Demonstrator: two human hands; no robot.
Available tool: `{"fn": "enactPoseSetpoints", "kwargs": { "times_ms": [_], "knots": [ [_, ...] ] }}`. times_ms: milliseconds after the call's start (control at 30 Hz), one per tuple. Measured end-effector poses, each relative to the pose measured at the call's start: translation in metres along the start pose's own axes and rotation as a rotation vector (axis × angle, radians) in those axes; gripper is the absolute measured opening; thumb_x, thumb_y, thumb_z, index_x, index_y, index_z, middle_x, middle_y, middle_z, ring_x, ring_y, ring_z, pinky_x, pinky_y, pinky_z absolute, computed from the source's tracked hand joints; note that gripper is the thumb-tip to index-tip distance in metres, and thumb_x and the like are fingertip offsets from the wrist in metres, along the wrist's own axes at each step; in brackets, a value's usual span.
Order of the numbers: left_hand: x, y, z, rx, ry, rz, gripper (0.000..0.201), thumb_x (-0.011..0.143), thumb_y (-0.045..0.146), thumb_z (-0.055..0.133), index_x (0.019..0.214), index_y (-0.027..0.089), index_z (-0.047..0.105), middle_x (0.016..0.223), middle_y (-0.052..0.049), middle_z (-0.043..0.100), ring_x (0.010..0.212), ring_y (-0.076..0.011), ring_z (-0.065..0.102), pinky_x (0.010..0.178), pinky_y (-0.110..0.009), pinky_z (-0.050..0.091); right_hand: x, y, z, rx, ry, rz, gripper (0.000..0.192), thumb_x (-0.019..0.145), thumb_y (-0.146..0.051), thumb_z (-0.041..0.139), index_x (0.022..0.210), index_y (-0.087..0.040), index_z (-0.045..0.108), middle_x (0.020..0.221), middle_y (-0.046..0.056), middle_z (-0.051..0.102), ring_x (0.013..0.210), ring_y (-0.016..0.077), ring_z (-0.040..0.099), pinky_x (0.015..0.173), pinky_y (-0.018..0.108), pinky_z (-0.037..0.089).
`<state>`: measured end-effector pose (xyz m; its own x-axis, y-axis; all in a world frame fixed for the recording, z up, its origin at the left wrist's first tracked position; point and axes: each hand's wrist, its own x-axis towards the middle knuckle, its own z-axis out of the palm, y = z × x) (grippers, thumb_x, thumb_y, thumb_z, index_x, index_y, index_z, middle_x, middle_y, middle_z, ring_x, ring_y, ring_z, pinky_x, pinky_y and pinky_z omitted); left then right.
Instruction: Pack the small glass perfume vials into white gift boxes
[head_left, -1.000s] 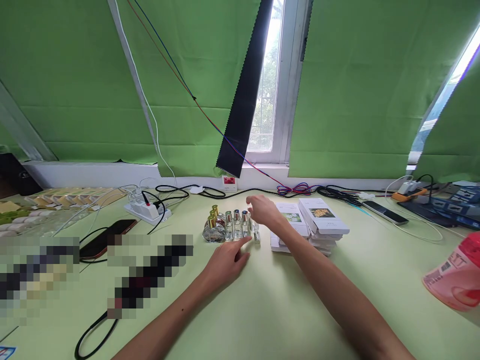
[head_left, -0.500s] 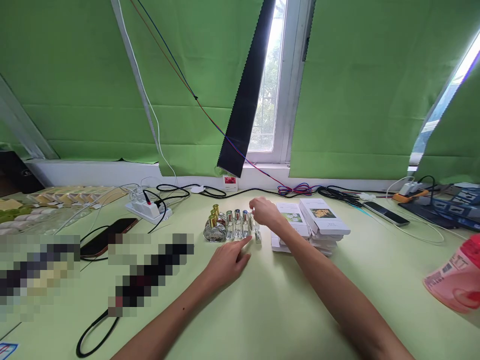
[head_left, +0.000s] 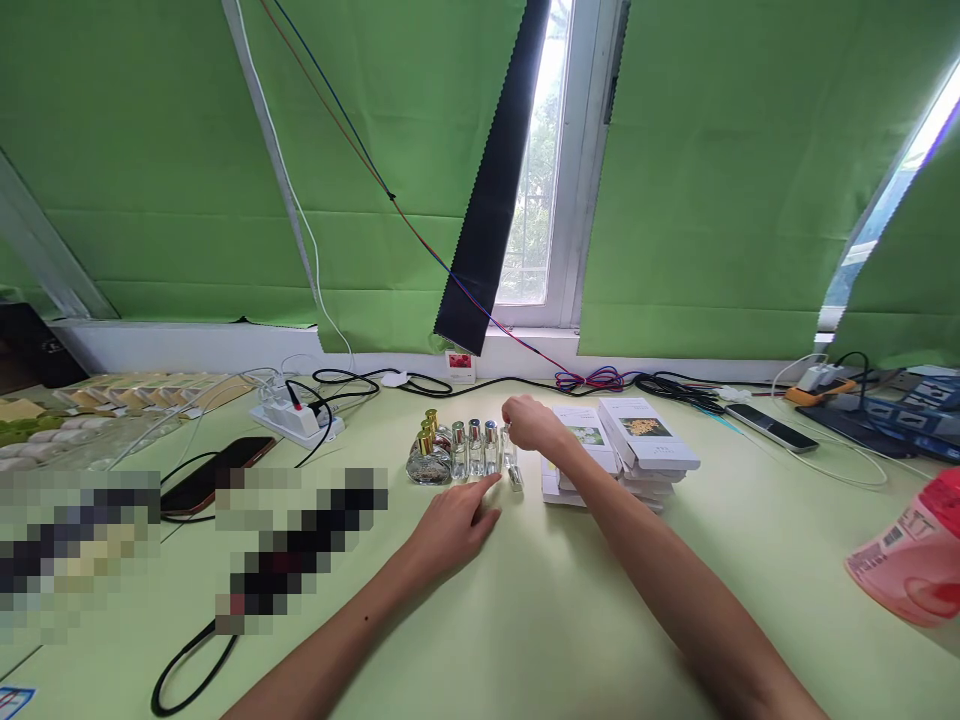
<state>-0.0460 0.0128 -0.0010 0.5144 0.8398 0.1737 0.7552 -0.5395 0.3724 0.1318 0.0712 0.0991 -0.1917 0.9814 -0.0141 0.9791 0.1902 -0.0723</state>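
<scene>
Beside glass bottles (head_left: 475, 457), white boxes (head_left: 651, 448)

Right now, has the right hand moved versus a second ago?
Yes, slightly: judged against the stationary stack of white boxes, the right hand has shifted a little to the right.

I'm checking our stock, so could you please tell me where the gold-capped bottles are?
In the head view, the gold-capped bottles stand just left of centre, immediately left of the slim clear bottles.
</scene>
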Motion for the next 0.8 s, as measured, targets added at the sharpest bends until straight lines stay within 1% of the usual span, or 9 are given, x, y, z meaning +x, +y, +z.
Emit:
{"fn": "enactPoseSetpoints", "kwargs": {
  "times_ms": [267,433,567,700,800],
  "knots": [
    [-0.001,0.002,-0.003,-0.007,-0.009,0.010,0.048,0.094,0.031,0.050,0.141,0.020,0.055,0.081,-0.003,0.072,0.081,-0.0249,0.066,0.067,-0.030,0.039,-0.006,0.003,-0.007,-0.016,-0.033,-0.030,0.034,0.084,-0.004,0.058,0.114,-0.015,0.070,0.118,0.016,0.068,0.096,0.0217,0.069,0.068,0.025,0.047],
    [-0.001,0.002,-0.003,0.003,-0.002,0.020,0.045,0.095,0.032,0.050,0.138,0.020,0.058,0.081,-0.003,0.071,0.079,-0.0234,0.065,0.068,-0.030,0.039,-0.008,0.001,-0.010,-0.020,-0.056,-0.065,0.031,0.083,-0.005,0.060,0.109,-0.014,0.072,0.112,0.016,0.070,0.091,0.0206,0.069,0.065,0.024,0.047],
    [-0.003,0.005,-0.005,0.013,-0.024,0.059,0.042,0.093,0.033,0.052,0.133,0.023,0.062,0.077,-0.001,0.069,0.075,-0.0213,0.063,0.066,-0.028,0.038,-0.009,0.000,-0.012,-0.022,-0.070,-0.096,0.025,0.083,-0.008,0.064,0.105,-0.013,0.074,0.106,0.015,0.072,0.090,0.0197,0.070,0.064,0.022,0.046],
    [-0.005,0.011,-0.008,0.005,-0.058,0.131,0.043,0.094,0.034,0.051,0.136,0.029,0.061,0.084,-0.001,0.068,0.073,-0.0185,0.062,0.067,-0.027,0.039,-0.010,-0.002,-0.013,-0.021,-0.087,-0.112,0.023,0.081,-0.008,0.066,0.102,-0.011,0.074,0.099,0.015,0.074,0.086,0.0196,0.071,0.059,0.021,0.044],
    [-0.006,0.014,-0.009,0.008,-0.067,0.147,0.043,0.097,0.035,0.048,0.137,0.032,0.062,0.092,-0.002,0.069,0.072,-0.0175,0.063,0.067,-0.027,0.039,-0.011,-0.004,-0.013,-0.019,-0.098,-0.123,0.022,0.081,-0.009,0.066,0.101,-0.011,0.075,0.094,0.014,0.075,0.085,0.0199,0.071,0.058,0.021,0.044]
  ]
}}
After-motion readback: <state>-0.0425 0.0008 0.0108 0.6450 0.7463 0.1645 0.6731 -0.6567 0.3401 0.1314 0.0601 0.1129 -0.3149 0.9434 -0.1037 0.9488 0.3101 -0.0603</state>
